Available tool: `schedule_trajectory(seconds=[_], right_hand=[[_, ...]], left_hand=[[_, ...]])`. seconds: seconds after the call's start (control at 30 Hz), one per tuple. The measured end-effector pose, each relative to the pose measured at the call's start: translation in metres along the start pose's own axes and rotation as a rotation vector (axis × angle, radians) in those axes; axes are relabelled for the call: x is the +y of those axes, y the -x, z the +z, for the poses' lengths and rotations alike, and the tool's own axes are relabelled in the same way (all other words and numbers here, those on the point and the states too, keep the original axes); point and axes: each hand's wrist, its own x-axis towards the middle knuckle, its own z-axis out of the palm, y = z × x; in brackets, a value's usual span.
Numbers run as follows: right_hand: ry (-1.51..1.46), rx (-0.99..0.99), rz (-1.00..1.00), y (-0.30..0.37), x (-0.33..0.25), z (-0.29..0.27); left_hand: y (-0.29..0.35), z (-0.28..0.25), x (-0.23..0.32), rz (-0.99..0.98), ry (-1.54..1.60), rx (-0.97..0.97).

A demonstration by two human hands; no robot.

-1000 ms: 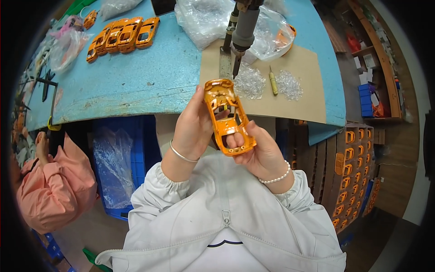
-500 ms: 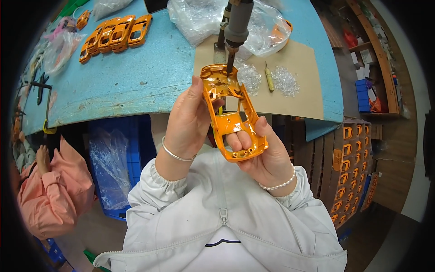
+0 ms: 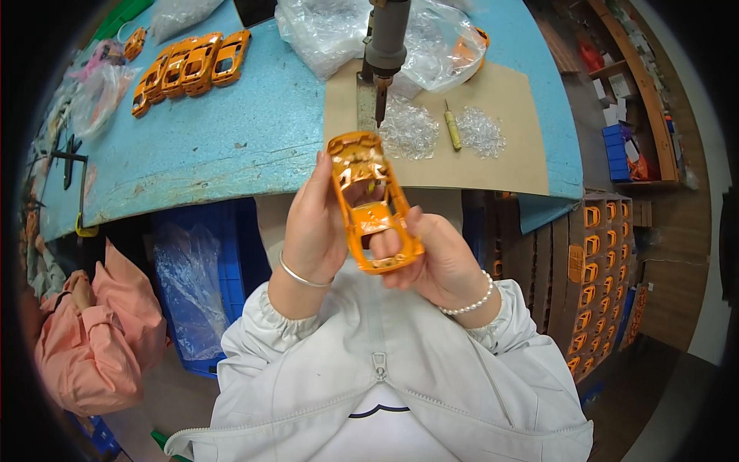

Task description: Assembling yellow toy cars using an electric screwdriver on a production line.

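Observation:
An orange toy car body shell (image 3: 373, 218) is held up in front of the table edge, its hollow inside facing me. My left hand (image 3: 314, 227) grips its left side, thumb along the edge. My right hand (image 3: 439, 250) holds the near right end, with fingertips showing through an opening in the shell. Just beyond the shell's far end stands the pointed metal tip of an upright tool (image 3: 382, 96), apart from the shell. Small clear plastic pieces lie in two heaps, a left one (image 3: 410, 129) and a right one (image 3: 481, 132), with a yellow-handled pick (image 3: 452, 128) between them.
More orange car shells (image 3: 192, 63) stand in a row on the blue table (image 3: 269, 115). Clear plastic bags (image 3: 323, 35) lie at the back. A blue crate (image 3: 204, 285) is below left, beside a person in a pink sleeve (image 3: 115, 323). Trays of shells (image 3: 596, 285) stand right.
Both hands have drawn the car shell back toward me and slightly left, away from the tool tip. The shell's far end was under the tip before.

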Motion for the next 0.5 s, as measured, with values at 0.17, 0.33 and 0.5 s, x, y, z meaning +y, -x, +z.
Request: schedule_trajectory(seconds=[0.17, 0.33, 0.5], right_hand=[[1.305, 0.322, -0.475, -0.018, 0.001, -0.052], [1.584, 0.675, -0.804, -0.04, -0.032, -0.088], [1.678, 0.597, -0.906, -0.058, -0.037, -0.109]], left_hand=[[0.018, -0.026, -0.015, -0.078, 0.247, 0.027], [0.023, -0.024, -0.019, -0.063, 0.172, 0.117], [0.024, -0.018, -0.021, -0.053, 0.105, 0.153]])
